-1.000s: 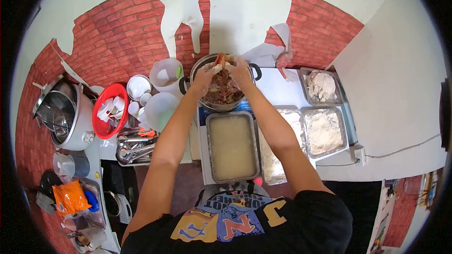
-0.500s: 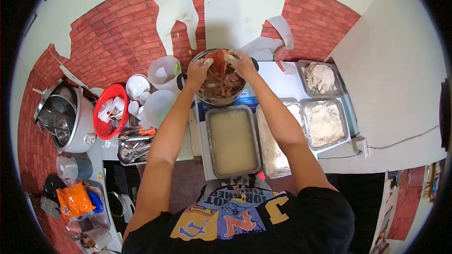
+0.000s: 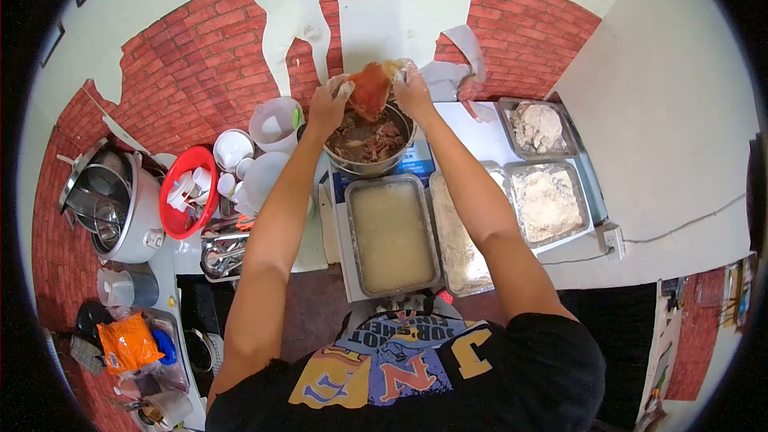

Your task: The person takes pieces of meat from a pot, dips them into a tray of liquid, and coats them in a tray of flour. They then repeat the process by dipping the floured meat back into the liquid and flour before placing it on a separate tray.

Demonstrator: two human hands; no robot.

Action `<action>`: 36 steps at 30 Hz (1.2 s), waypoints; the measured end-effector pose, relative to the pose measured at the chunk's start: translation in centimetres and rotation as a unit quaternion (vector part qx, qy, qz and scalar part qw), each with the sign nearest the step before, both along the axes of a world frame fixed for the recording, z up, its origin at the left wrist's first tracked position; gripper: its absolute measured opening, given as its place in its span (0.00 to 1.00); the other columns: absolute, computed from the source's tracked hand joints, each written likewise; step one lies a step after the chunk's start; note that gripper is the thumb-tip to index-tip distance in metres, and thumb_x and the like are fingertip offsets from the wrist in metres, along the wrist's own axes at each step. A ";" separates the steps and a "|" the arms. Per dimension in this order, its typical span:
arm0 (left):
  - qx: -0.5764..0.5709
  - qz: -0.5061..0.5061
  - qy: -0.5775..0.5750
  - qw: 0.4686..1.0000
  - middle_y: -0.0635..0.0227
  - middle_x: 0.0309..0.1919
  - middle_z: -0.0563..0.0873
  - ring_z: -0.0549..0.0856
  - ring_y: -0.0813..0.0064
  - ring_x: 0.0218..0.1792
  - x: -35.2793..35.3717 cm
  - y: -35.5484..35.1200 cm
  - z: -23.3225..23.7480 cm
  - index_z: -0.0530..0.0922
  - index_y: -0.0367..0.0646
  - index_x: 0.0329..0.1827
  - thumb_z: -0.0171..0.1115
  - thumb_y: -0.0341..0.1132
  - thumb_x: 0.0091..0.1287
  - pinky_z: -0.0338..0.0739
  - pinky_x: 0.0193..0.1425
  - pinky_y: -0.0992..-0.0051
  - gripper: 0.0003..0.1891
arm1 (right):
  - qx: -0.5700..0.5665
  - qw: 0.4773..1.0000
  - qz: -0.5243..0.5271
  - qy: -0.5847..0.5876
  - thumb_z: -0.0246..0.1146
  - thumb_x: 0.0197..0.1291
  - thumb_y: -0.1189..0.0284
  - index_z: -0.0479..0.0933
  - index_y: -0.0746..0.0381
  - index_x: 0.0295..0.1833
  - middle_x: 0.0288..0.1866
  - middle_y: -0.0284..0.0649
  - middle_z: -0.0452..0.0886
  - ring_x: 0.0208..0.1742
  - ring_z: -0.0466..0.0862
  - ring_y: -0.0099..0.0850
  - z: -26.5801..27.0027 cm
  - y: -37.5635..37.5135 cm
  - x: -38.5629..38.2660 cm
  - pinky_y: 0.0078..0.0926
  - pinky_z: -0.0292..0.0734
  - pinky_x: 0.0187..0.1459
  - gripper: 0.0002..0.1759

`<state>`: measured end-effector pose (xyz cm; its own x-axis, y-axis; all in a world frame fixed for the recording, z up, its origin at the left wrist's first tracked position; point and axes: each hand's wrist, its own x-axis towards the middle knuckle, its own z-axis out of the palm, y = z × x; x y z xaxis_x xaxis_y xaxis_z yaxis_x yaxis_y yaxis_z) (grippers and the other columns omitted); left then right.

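Note:
A reddish slab of raw meat [image 3: 370,90] with a pale yellowish edge hangs spread between my two hands. My left hand [image 3: 330,102] pinches its left side, and my right hand [image 3: 411,92] grips the right side; whitish flour clings to the fingers of both. Below it stands a round metal pot [image 3: 365,169] with more raw meat pieces [image 3: 380,142] in dark liquid. Closer to me sits a metal tray of cloudy, pale liquid [image 3: 394,232]. To its right lies a floury tray [image 3: 460,252], partly hidden by my right forearm.
At the right are a tray of flour [image 3: 548,202] and a tray with a flour-coated piece [image 3: 539,128]. Leftward stand a red basin [image 3: 170,204] of white utensils, plastic tubs [image 3: 268,176], a tray of tongs [image 3: 220,256] and a large cooker [image 3: 138,224]. A wall outlet [image 3: 614,240] is at right.
Both hands have risen toward the wall, lifting the slab of meat up out of the pot. More of the pot's contents now shows beneath it. The whole view has shifted slightly.

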<state>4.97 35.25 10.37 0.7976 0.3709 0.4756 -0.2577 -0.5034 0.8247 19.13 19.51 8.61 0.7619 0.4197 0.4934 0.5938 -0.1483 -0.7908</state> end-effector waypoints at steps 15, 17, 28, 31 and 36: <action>-0.262 -0.140 0.143 0.944 0.72 0.28 0.82 0.80 0.84 0.23 0.4 -15.1 -3.3 0.81 0.39 0.46 0.58 0.37 0.70 0.75 0.24 0.82 0.12 | 0.063 0.967 -0.070 0.238 0.54 0.57 0.76 0.73 0.69 0.57 0.47 0.50 0.83 0.49 0.81 0.39 -3.0 -16.9 -4.2 0.34 0.74 0.53 0.21; -0.252 -0.173 0.198 0.931 0.72 0.29 0.83 0.81 0.82 0.23 -0.2 -18.6 -5.7 0.81 0.38 0.45 0.58 0.37 0.70 0.75 0.24 0.82 0.11 | 0.063 0.955 -0.099 0.271 0.54 0.56 0.78 0.72 0.69 0.58 0.46 0.47 0.83 0.47 0.82 0.34 -5.4 -21.2 -5.8 0.31 0.76 0.50 0.22; -0.027 -0.124 0.263 0.956 0.50 0.44 0.84 0.82 0.56 0.50 -4.1 -31.0 -15.3 0.80 0.36 0.53 0.63 0.31 0.58 0.74 0.56 0.66 0.19 | -0.010 0.950 -0.166 0.265 0.60 0.55 0.78 0.73 0.68 0.56 0.42 0.47 0.83 0.43 0.84 0.40 -16.6 -36.0 -13.0 0.34 0.79 0.46 0.21; 0.108 -0.031 0.199 0.974 0.50 0.49 0.80 0.77 0.48 0.53 -3.4 -31.4 -15.3 0.75 0.40 0.57 0.65 0.31 0.54 0.72 0.59 0.59 0.25 | -0.244 0.950 -0.193 0.014 0.64 0.49 0.74 0.73 0.70 0.54 0.43 0.61 0.80 0.43 0.81 0.58 -14.7 -37.4 -11.4 0.45 0.79 0.44 0.25; 0.137 -0.051 0.240 0.960 0.49 0.54 0.77 0.74 0.46 0.58 -7.4 -33.2 -16.1 0.74 0.38 0.59 0.65 0.34 0.55 0.67 0.65 0.56 0.26 | -0.335 0.922 -0.065 0.183 0.66 0.50 0.66 0.73 0.66 0.58 0.52 0.58 0.78 0.53 0.78 0.54 -13.3 -39.8 -12.2 0.45 0.73 0.57 0.29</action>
<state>-2.39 2.03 -5.72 0.9746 0.1930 0.1135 0.0589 -0.7100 0.7017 6.90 -20.34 -4.65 0.8911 0.4305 -0.1437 0.2480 -0.7271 -0.6402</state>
